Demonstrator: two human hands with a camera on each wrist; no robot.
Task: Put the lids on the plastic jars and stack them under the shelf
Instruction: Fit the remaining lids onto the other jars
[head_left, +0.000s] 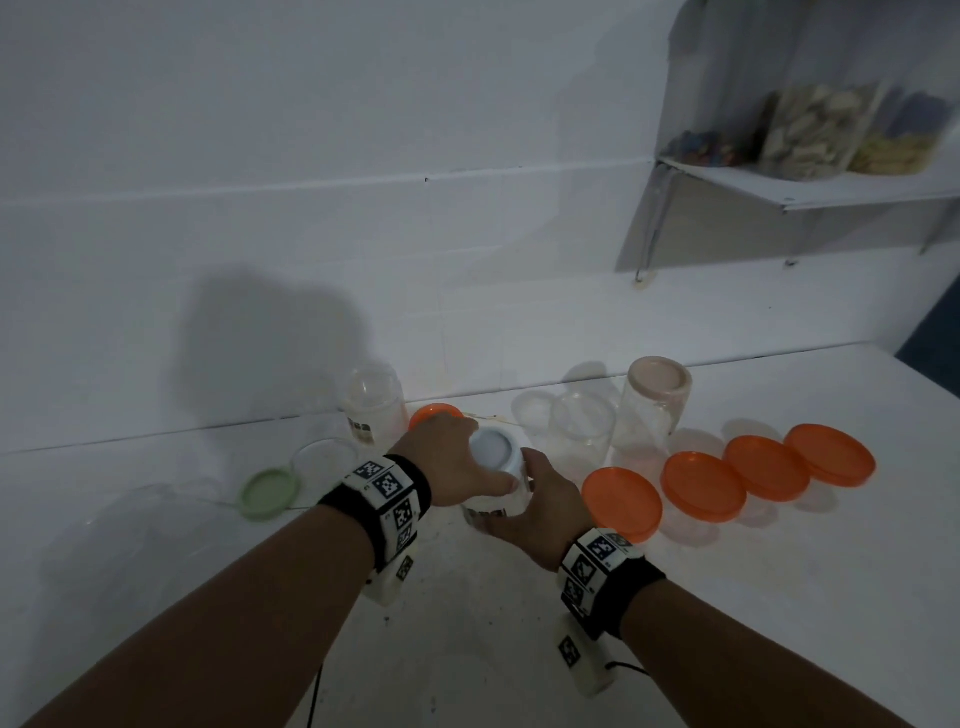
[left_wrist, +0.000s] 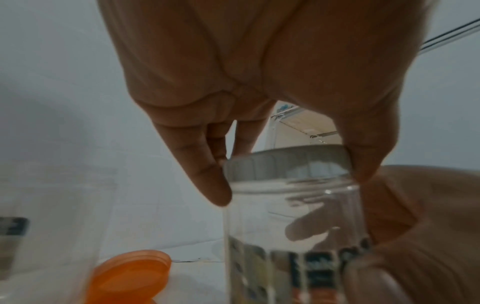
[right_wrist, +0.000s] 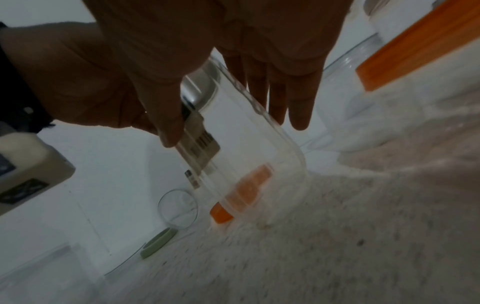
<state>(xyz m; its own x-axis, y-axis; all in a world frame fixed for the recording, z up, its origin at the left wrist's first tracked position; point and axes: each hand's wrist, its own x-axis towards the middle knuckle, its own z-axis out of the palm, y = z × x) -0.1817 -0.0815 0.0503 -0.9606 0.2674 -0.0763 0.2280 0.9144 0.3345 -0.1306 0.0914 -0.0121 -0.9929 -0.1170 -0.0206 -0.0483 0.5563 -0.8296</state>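
A clear plastic jar (head_left: 501, 506) with a label stands at the middle of the white counter (head_left: 467, 623), a white lid (head_left: 493, 448) on its mouth. My left hand (head_left: 470, 470) grips the lid from above, fingers and thumb curled round its rim. The left wrist view shows those fingers (left_wrist: 215, 185) on the ribbed lid (left_wrist: 285, 164). My right hand (head_left: 540, 499) wraps round the jar's body. In the right wrist view its thumb and fingers (right_wrist: 298, 111) clasp the jar (right_wrist: 246, 148) by the barcode label. Whether the lid is fully seated cannot be told.
Several low jars with orange lids (head_left: 704, 491) form a row to the right. Behind stand a tall jar with a pale lid (head_left: 657, 400) and open clear jars (head_left: 582, 426). A green lid (head_left: 269, 491), a loose orange lid (head_left: 434, 413) and a labelled jar (head_left: 374, 405) lie left. The shelf (head_left: 810, 192) holds filled jars.
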